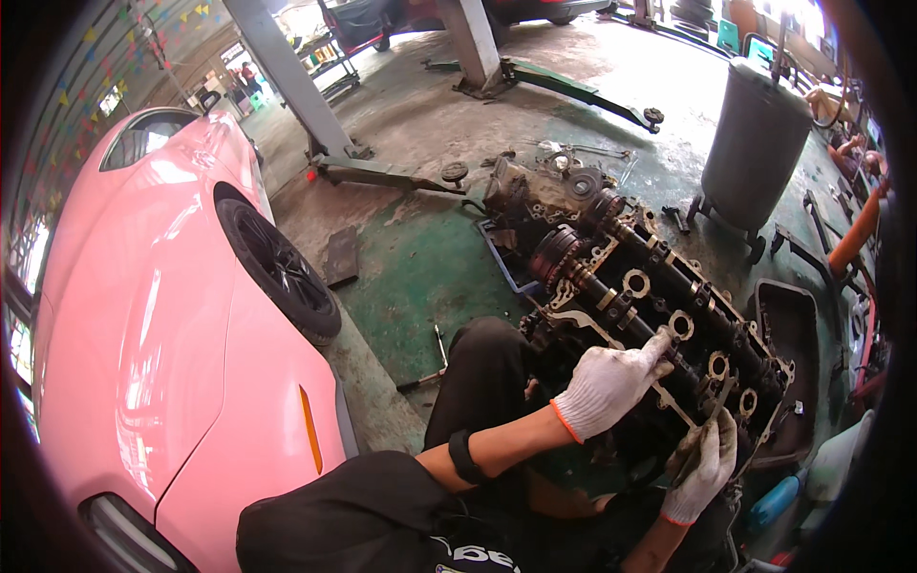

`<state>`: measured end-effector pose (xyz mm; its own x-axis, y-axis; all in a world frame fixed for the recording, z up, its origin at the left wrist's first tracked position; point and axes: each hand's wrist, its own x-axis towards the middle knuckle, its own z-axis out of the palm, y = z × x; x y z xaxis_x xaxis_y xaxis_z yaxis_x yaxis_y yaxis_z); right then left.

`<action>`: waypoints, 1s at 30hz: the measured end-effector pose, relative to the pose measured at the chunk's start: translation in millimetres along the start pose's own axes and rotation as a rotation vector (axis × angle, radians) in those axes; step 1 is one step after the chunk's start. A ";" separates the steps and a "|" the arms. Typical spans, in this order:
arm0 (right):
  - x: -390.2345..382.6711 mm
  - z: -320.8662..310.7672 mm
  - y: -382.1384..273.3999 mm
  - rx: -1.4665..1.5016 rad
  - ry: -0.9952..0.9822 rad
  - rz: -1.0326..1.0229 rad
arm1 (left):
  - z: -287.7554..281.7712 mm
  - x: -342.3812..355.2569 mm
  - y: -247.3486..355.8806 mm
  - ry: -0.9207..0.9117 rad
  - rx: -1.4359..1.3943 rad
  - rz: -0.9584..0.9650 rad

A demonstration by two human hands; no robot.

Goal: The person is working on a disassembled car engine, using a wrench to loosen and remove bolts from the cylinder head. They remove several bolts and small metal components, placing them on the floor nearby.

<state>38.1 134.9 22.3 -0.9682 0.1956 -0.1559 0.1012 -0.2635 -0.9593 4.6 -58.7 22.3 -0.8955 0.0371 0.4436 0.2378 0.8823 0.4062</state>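
Observation:
A grimy engine cylinder head [688, 286] with two camshafts [655, 250], dark toothed pulleys [556, 253] and round gasket rings [636, 285] lies before me. My left hand [611, 382], in a white orange-cuffed knit glove, rests at the nearer camshaft, index finger extended and other fingers curled; what its fingertips hold, if anything, is unclear. Lower right, my right hand [705, 463], in a soiled matching glove, is closed on a thin flat metal tool [721, 399] that reaches into the head beside a gasket ring.
A pink car [134, 325] stands at left. Lift posts [470, 53] and low arms [573, 88] are behind. A grey wheeled tank [750, 143], a black tray [793, 315], jugs and stands line the right, with a person's limbs [845, 143] beyond. A tool [430, 368] lies on the floor.

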 end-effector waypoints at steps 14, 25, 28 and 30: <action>3.2 0.0 -1.3 -0.055 0.027 -0.044 | 3.6 6.4 1.8 0.006 -0.030 0.008; 4.4 -4.0 -0.8 -0.068 0.027 -0.019 | -15.5 8.3 -10.1 -0.177 -0.043 0.137; 4.5 -3.8 0.1 -0.069 0.024 -0.025 | -20.0 17.7 -12.1 -0.186 -0.061 0.166; 4.5 -3.3 0.6 -0.075 0.023 -0.024 | -18.9 21.1 -9.7 -0.191 -0.054 0.159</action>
<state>34.6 138.7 20.2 -0.9651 0.2229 -0.1375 0.0960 -0.1875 -0.9776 -9.5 -75.4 42.8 -0.8987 0.2660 0.3486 0.3967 0.8320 0.3877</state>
